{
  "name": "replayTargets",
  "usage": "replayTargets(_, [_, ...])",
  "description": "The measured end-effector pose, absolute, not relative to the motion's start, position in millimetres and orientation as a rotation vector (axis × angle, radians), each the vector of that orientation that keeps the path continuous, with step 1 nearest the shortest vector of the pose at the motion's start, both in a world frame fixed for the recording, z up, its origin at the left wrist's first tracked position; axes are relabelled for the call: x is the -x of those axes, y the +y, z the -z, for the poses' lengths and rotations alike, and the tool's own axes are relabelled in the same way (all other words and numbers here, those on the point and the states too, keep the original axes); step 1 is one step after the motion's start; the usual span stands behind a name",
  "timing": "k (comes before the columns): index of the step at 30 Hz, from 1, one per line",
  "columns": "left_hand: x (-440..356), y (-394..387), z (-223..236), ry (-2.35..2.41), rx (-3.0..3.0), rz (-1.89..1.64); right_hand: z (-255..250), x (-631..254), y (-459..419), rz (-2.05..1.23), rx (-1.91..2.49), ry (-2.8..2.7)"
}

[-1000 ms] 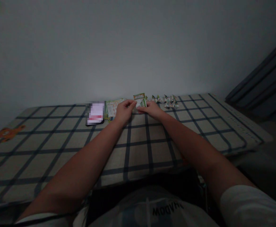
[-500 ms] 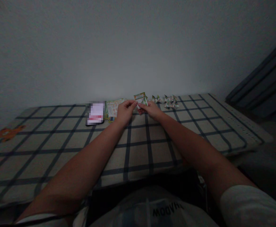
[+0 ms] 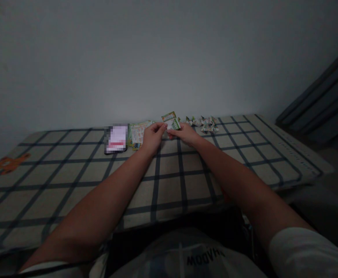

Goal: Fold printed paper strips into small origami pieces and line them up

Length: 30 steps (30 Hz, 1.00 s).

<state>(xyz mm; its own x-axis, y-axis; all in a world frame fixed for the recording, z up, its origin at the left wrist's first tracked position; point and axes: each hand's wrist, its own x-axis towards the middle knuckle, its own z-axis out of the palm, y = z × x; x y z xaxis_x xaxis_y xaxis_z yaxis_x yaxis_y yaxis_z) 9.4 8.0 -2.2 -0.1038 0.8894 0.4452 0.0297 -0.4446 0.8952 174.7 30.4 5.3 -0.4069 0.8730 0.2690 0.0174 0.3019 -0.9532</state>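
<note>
Near the back of the table, a small folded piece of printed paper (image 3: pixel 174 124), green and white, is pinched between both hands. My left hand (image 3: pixel 153 137) grips its left side with thumb and forefinger. On the right side, the thumb and fingers of my right hand (image 3: pixel 187 134) are closed on it. A green-and-orange printed strip (image 3: pixel 169 116) shows just behind; whether it belongs to the same sheet I cannot tell. Left of my left hand lie printed sheets (image 3: pixel 137 132), partly hidden by that hand. Several small folded paper pieces (image 3: pixel 209 125) sit beyond my right hand.
A phone (image 3: pixel 117 139) with a blurred bright screen lies left of the sheets. The checked cloth (image 3: pixel 169 185) covers the table, which meets a pale wall (image 3: pixel 169 58) at the back. An orange figure (image 3: pixel 9 163) lies at far left. Dark curtain folds (image 3: pixel 322 88) hang at right.
The paper between my hands has turned slightly, and more of its green printed face shows. The strip behind has shifted a little left. Both hands have stayed nearly in place.
</note>
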Motion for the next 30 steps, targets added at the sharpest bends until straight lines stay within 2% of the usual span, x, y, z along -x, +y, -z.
replayTargets(4, [-9.5,8.1,0.2,1.056,-1.459,-1.611,-10.5,-171.0,26.5,-1.155,0.838,-1.724])
replayTargets(15, [-7.5,8.1,-1.9,0.996,-1.236,-1.467,-9.1,-177.6,37.0,-1.227,0.793,-1.548])
replayTargets(19, [-8.8,8.5,-1.7,0.932,-1.125,-1.448,-7.5,-175.4,36.1,-1.012,0.768,-1.619])
replayTargets(24, [-11.8,7.8,-4.5,0.804,-0.962,-1.4,-11.9,-180.5,31.1,-0.495,0.7,-1.899])
replayTargets(30, [-5.6,9.2,-14.5,0.675,-0.714,-1.341,-11.9,-189.2,32.7,-0.331,0.646,-2.038])
